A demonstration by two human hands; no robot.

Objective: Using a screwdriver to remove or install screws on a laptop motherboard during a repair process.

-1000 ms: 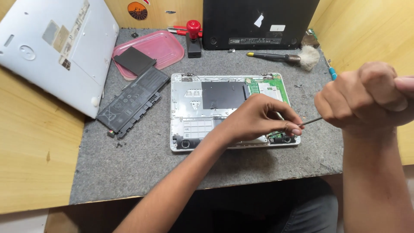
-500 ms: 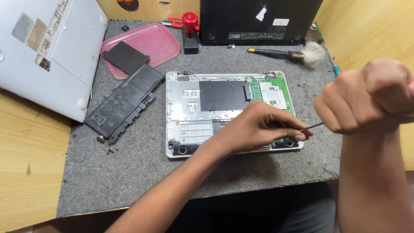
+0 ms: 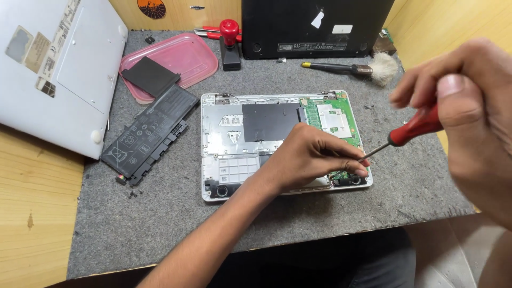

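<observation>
The right hand (image 3: 469,122) has come up and closer to the camera since half a second ago, and the red handle of the screwdriver (image 3: 413,130), hidden in the fist earlier, now shows between thumb and curled fingers. The view has also drifted a touch, so the opened laptop (image 3: 256,144) sits more to the centre.

That laptop is a shallow silver tray shape with rounded corners, lying on the grey felt-like mat (image 3: 160,224). Inside it there's a matte black rectangular sheet in the middle, a green circuit board (image 3: 333,120) along its right side with a square metal shield, and pale ribbed panels toward its near edge.

The left hand (image 3: 314,157) rests over the laptop's near right corner, fingers bunched narrow and pinching the thin steel shaft right at its tip. The right hand's fingers are wrapped closed around the glossy red handle, off the laptop's right edge.

Left of the laptop lies a flat black battery pack (image 3: 146,133), angled. Beyond that, a pink translucent tray (image 3: 186,61) holds a dark slab. Behind the laptop's far edge: a soft bristled brush (image 3: 357,68) with a black handle.
</observation>
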